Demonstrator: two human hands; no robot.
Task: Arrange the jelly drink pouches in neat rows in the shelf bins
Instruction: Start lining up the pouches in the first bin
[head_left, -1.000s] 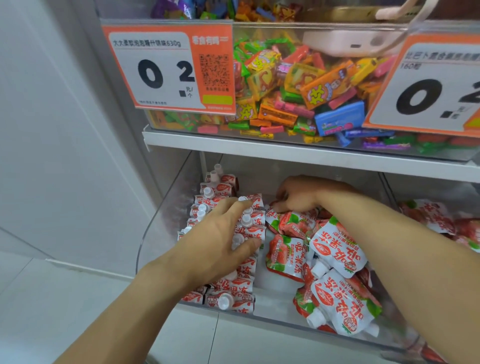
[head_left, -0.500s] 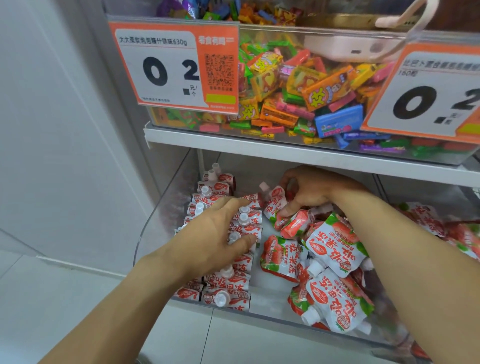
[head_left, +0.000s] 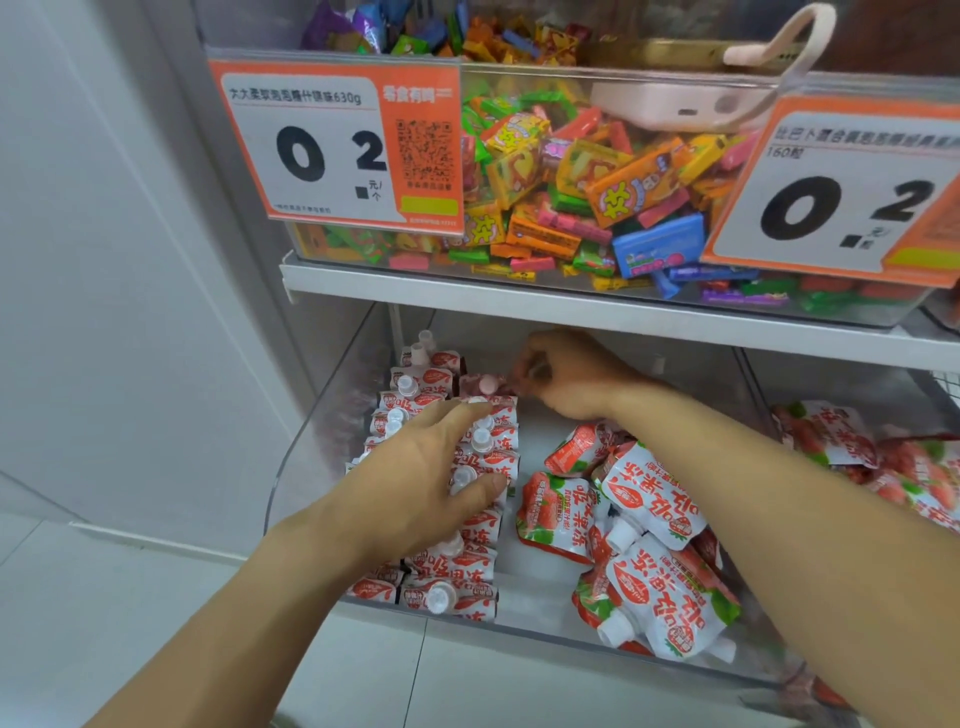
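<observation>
A clear shelf bin (head_left: 311, 447) on the lower shelf holds the jelly drink pouches. Along its left side the rowed pouches (head_left: 483, 540) lie in two lines, caps toward the viewer, running from the front wall to the back. On the right side the loose pouches (head_left: 649, 519) lie in a jumbled heap, white with red Chinese writing and strawberry art; the characters are too skewed to read with confidence.

The left forearm comes in from the lower left, and the left hand (head_left: 415, 488) lies palm down on the rows, fingers straight and spread, pressing on the pouches with the thumb toward the bin's middle. The right forearm crosses from the lower right over the heap, and the right hand (head_left: 566, 374) is at the back of the bin, fingers curled, pinching one held pouch (head_left: 485, 385) at the far end of the right row; motion blur hides its print.

Above, a candy bin (head_left: 597, 73) is full of bright wrapped sweets. Its left price tag (head_left: 332, 150) reads "0 2" with "630g" in the top line and a QR code. The right price tag (head_left: 841, 202) also reads "0 2", with "160" above it.
</observation>
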